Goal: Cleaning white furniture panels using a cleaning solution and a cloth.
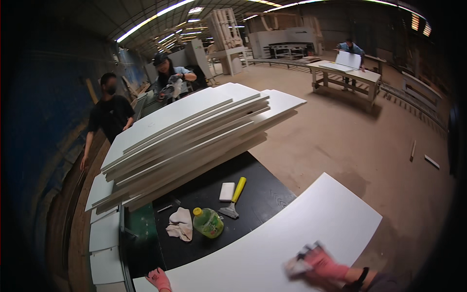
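A long white panel (272, 243) lies across the near side of a black-topped table. My right hand (325, 265), in a pink glove with dark fingertips, is blurred by motion over the panel's right part. Its fingers close on a whitish cloth (296, 266) pressed against the surface. At the panel's near left end my left hand (158, 279), also gloved in pink, grips the edge with its fingers bent. Beyond the panel stand a green bottle with a yellow cap (208, 223), a crumpled white rag (180, 225), a yellow-handled scraper (237, 192) and a white block (226, 191).
A tall, uneven stack of white panels (194, 131) rises behind the tabletop (258, 180). Two people (111, 107) stand beyond the stack. At the far right another person handles a white board (348, 60) at a table. Loose strips (431, 162) lie on the floor.
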Tool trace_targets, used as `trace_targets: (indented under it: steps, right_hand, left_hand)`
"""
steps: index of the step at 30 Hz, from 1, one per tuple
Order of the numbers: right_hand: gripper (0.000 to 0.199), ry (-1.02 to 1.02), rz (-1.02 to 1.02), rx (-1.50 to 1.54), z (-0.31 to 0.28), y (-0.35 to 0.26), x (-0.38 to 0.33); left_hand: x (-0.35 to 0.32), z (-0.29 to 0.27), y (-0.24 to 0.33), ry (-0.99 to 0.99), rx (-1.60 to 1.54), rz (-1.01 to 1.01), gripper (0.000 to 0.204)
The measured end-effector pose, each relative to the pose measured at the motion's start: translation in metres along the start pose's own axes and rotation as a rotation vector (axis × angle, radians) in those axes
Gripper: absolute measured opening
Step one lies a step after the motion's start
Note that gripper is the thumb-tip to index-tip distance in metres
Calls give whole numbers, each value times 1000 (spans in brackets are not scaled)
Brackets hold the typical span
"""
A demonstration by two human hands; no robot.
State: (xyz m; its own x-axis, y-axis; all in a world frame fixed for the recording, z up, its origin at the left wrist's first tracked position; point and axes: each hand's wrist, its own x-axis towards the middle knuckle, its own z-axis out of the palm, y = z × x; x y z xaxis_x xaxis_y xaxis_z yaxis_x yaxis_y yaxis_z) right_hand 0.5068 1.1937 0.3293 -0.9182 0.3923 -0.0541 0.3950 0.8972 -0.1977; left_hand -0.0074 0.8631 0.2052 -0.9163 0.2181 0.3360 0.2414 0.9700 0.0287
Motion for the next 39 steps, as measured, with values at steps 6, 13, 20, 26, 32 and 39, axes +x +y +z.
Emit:
trace_targets:
  steps: [6,13,20,26,32,39]
  right_hand:
    - [61,13,-421,28,17,-41,75]
    - [68,307,454,-97,23,127,155]
    - [68,300,960,-83,11,252,137]
    - [61,326,1107,-13,8,267,110]
    - [67,329,1183,-93,53,282,4]
    - [70,317,1126,-91,62,215,-57]
  left_hand:
    - [-1,-12,-4,-116,-18,-98,31]
    - [-2,-3,-16,-136,-42,-115,31]
    - [-4,-39,9,-181,-37,-126,32]
    - [-4,-33,4,-179,-33,-141,35]
    - [-3,-30,7,-166,-14,-134,36]
    - [-5,-34,10,-161,25,-140,36]
